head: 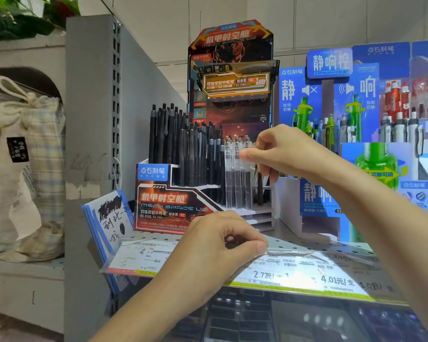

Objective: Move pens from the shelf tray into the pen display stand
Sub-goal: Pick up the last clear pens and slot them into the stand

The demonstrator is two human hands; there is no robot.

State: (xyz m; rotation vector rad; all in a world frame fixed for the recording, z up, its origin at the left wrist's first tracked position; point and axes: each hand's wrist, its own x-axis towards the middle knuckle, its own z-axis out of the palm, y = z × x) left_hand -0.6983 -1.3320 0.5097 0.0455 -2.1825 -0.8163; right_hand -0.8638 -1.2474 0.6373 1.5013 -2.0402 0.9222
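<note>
The pen display stand [173, 206] is an orange-and-black printed box on the perforated shelf. Several black pens [183, 149] stand upright in its back tiers. A few clear-barrelled pens [236, 186] stand in its front right slot. My right hand [279, 151] pinches the top of one of these clear pens between thumb and fingers. My left hand [215, 245] rests at the shelf's front edge with fingers curled against the thumb. It grips what look like thin clear pens [292, 252] pointing right, mostly hidden by the fingers. No shelf tray is in view.
A blue pen display [331, 99] with green and white pens stands right of the stand. A scribbled test pad [111, 218] leans at its left. Price labels [282, 275] line the shelf edge. A grey upright panel [92, 107] and a cloth bag [22, 169] are at left.
</note>
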